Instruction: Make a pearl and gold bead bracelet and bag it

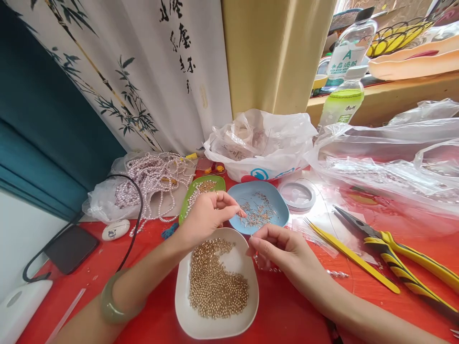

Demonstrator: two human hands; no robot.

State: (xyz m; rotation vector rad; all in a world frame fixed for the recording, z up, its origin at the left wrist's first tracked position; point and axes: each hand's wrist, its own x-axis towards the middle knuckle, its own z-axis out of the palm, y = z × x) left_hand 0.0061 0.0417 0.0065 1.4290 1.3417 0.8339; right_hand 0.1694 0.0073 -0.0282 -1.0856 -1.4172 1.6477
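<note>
My left hand (215, 210) is closed in a pinch above the near edge of a blue plate (234, 191) scattered with thin metal pins (260, 215). Whatever lies between its fingertips is too small to name. My right hand (281, 246) pinches too, just right of a white tray (222, 329) full of gold beads (218, 282). A tiny pale speck shows at its fingertips, but I cannot tell what it is. A strand of pearl-like beads (337, 274) runs out from beneath my right hand onto the red table.
A green tray (184, 205) with beads and a heap of pearl strands (154, 177) are at left. Yellow tweezers (358, 258) and yellow-black pliers (398, 253) lie right. Behind are a clear-lidded round container (297, 196), a plastic bag (265, 157) and bottles (342, 102).
</note>
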